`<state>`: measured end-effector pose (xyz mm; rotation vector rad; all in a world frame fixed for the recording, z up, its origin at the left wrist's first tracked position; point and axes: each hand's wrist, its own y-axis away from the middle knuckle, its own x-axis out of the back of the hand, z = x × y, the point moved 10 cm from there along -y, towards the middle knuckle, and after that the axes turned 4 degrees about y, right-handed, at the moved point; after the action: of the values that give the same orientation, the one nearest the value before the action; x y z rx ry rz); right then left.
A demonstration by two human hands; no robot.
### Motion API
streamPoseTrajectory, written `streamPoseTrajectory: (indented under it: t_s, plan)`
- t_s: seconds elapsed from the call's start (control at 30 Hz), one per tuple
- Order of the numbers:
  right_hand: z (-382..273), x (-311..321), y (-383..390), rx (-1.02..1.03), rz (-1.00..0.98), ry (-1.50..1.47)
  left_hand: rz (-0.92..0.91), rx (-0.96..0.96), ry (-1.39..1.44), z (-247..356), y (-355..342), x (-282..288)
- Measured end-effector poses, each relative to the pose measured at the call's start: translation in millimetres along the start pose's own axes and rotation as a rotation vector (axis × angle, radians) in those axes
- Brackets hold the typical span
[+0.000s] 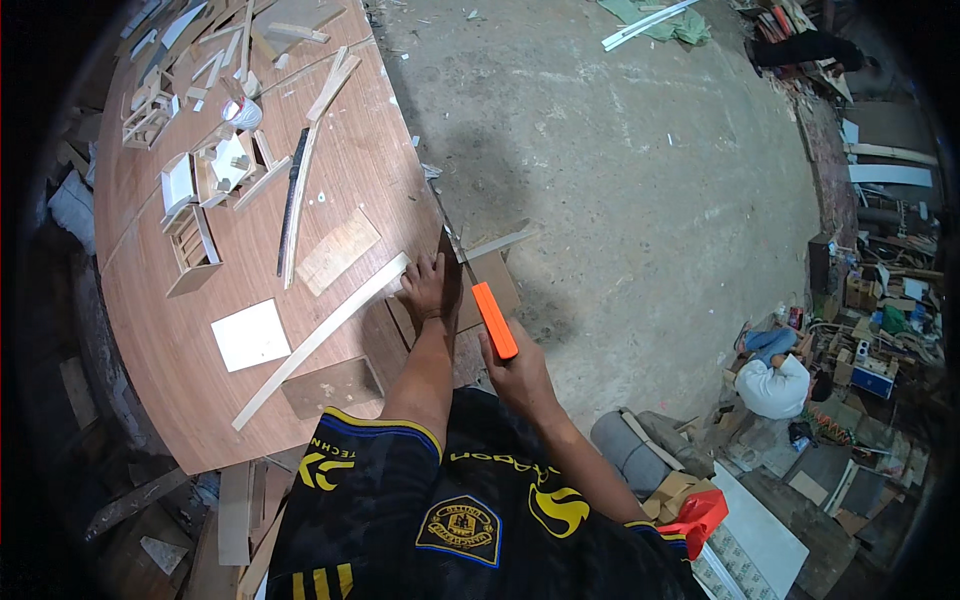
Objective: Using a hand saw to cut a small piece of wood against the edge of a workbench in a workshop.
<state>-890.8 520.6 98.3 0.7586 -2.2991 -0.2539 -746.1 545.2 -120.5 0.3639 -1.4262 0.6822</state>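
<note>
My right hand (522,372) is closed round the orange handle of a handsaw (494,320). Its thin blade, seen almost edge-on, runs away from me along the table's right edge. Close to the blade, my left hand (428,290) grips the far end of a long pale wooden strip (322,338), its fingers bent over the wood at the table edge. The strip lies slantwise across the wooden table (140,350), its near end at the lower left. A flat wooden board (340,250) and a white square panel (249,335) lie beside it.
Small wooden model pieces (195,240), a cup (242,113), a dark rod (292,200) and loose strips occupy the table's far left. Right of the table is a concrete floor (640,200). Another person (772,385) sits low at the right among piled tools and scrap.
</note>
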Motion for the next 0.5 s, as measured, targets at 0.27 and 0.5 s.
streamPoseTrajectory:
  t_s: [0.27,0.5]
  plan:
    - [-1,-5,2,0.000,-0.027,-0.011,-0.025,0.041,0.049,-2,-3,18]
    - [-3,-5,0,0.022,-0.005,0.003,-0.042,0.084,0.087,0,-9,31]
